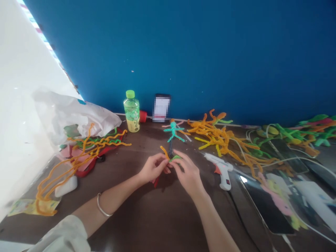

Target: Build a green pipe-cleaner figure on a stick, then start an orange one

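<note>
Silver bangle [99, 206], perhaps whitish sleeve [65, 235]

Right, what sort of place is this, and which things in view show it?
Probably a craft workspace, though home or workshop I can't tell. A glue gun lies on the dark table near a heap of orange pipe cleaners and a turquoise pipe-cleaner figure.

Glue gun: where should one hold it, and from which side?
Grip the glue gun by its handle, probably with the right hand, coming from the near side. It lies on its side, handle toward the person, trigger on the left and nozzle pointing left and away, so that grip should keep clear of the nozzle. Mind the cord at the handle's base.
</note>
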A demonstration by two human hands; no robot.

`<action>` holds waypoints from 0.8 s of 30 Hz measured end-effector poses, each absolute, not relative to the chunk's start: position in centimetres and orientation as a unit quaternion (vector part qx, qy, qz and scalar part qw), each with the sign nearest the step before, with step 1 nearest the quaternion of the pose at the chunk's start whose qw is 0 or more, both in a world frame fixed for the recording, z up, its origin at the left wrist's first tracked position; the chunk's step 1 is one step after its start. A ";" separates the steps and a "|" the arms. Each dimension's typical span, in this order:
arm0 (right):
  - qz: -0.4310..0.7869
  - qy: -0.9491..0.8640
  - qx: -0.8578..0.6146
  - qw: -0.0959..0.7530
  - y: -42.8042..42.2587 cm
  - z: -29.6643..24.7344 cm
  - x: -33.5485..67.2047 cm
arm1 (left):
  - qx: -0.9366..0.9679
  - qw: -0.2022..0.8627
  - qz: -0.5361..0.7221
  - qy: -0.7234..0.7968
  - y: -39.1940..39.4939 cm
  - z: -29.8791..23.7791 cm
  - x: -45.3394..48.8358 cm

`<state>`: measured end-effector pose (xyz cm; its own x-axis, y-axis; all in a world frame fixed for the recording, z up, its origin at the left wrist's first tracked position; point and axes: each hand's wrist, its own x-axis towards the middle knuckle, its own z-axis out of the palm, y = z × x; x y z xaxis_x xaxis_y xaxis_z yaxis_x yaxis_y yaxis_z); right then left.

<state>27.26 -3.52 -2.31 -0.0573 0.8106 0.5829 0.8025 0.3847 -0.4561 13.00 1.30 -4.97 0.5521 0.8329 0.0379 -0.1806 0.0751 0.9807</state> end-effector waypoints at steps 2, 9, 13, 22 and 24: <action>-0.012 -0.732 -0.552 0.400 -3.6 -2.4 27.1 | 0.562 0.673 0.382 0.291 1.2 -5.0 13.0; -0.073 -0.757 -0.535 0.367 -3.7 -2.4 26.5 | 0.548 0.668 0.398 0.308 1.1 -5.0 13.1; -0.097 -0.767 -0.524 0.359 -3.7 -2.5 26.4 | 0.549 0.660 0.402 0.318 1.0 -5.0 13.1; -0.087 -0.786 -0.510 0.338 -3.6 -2.5 26.4 | 0.510 0.685 0.406 0.324 0.9 -4.7 13.2; -0.067 -0.769 -0.525 0.357 -3.5 -2.3 26.8 | 0.487 0.709 0.404 0.311 1.0 -4.7 13.4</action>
<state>26.78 -3.52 -2.31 -0.1928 0.7604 0.6201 0.8564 0.4389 -0.2720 13.38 1.03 -4.75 0.4802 0.8758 -0.0484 -0.2701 0.2001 0.9418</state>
